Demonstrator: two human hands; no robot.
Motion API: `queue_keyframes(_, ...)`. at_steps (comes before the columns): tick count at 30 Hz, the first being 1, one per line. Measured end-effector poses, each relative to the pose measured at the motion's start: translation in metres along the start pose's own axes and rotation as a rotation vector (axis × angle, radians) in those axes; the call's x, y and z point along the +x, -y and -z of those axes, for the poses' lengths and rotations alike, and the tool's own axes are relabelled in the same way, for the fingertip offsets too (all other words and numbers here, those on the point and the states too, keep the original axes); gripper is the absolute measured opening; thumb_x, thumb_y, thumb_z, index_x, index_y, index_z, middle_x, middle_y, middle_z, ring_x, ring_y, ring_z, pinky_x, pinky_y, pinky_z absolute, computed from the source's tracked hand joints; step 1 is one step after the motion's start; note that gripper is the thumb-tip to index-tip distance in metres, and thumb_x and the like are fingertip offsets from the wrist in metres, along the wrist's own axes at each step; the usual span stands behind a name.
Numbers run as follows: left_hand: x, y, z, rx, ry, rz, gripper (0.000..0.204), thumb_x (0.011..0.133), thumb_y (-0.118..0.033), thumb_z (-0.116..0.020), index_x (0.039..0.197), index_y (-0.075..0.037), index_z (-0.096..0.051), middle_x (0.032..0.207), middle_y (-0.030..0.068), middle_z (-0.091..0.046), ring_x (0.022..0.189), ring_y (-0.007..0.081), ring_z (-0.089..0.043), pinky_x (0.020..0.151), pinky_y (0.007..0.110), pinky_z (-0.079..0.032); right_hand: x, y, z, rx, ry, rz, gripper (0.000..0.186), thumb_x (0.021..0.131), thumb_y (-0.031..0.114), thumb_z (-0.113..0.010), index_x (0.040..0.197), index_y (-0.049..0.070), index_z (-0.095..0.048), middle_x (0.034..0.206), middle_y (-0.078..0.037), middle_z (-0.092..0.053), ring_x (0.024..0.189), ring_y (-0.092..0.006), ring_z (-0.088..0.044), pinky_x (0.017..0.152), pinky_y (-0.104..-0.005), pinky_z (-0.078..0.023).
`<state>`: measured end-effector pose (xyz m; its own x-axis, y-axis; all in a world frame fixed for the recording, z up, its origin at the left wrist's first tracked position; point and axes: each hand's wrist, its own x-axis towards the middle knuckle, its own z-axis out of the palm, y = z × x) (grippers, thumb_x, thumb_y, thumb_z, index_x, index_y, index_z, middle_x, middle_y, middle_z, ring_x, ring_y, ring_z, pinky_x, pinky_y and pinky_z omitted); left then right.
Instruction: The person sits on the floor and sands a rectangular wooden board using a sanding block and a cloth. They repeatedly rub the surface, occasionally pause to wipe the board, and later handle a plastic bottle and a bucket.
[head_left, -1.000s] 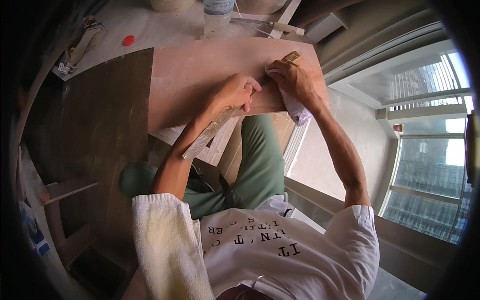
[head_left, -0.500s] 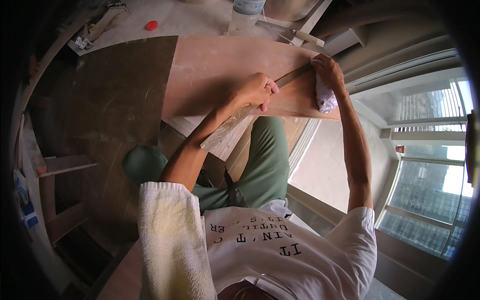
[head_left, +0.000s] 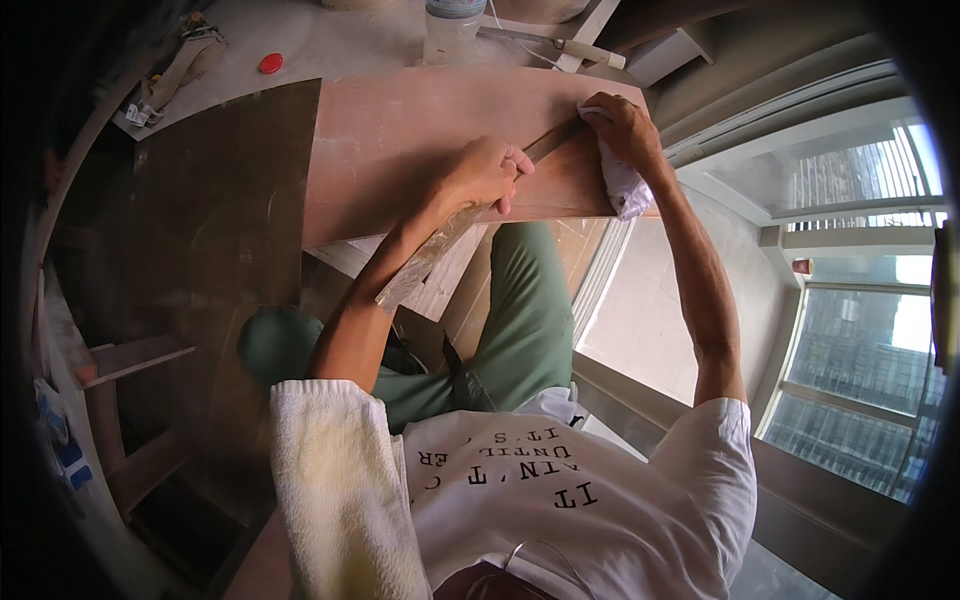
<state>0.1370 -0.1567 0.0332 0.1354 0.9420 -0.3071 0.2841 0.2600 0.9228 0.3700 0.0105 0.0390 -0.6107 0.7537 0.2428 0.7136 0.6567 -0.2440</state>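
Note:
A reddish-brown board (head_left: 400, 140) lies across my lap. My left hand (head_left: 490, 175) is closed on a long thin strip (head_left: 430, 255) that runs diagonally from below the board's near edge up toward its far right corner. My right hand (head_left: 620, 125) presses a crumpled white cloth (head_left: 622, 185) on the strip's upper end at that corner. The cloth hangs down over the board's right edge.
A dark panel (head_left: 220, 220) adjoins the board on the left. Beyond it lie a red cap (head_left: 270, 63), a plastic bottle (head_left: 452, 25) and a pale-handled tool (head_left: 585, 48). A window (head_left: 860, 330) is at the right, a wooden frame (head_left: 130, 400) at the lower left.
My right hand with the cloth has slid along the strip toward the board's far right corner. My left hand keeps its hold on the strip.

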Motion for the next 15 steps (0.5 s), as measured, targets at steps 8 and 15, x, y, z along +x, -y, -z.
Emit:
queue_keyframes(8, 0.002, -0.002, -0.001, 0.028, 0.031, 0.026, 0.041, 0.096, -0.001, -0.036, 0.124, 0.006, -0.066, 0.077, 0.0118, -0.066, 0.054, 0.0154, -0.065, 0.056, 0.032, -0.053, -0.011, 0.014, -0.008, 0.004, -0.039, 0.09, 0.018, 0.096, 0.026, -0.064, 0.11, 0.018, -0.072, 0.104, -0.016, -0.07, 0.101, -0.0389, -0.069, 0.085, -0.0503, -0.054)
queue_keyframes(15, 0.006, -0.001, -0.004, 0.027, 0.033, 0.016, 0.04, 0.099, -0.002, -0.036, 0.123, 0.007, -0.066, 0.076, 0.0109, -0.066, 0.054, 0.0156, -0.066, 0.056, 0.033, -0.054, -0.006, 0.002, -0.011, -0.037, -0.001, 0.013, 0.019, 0.096, 0.024, -0.063, 0.111, 0.017, -0.072, 0.107, -0.016, -0.071, 0.101, -0.0383, -0.069, 0.087, -0.0489, -0.055)
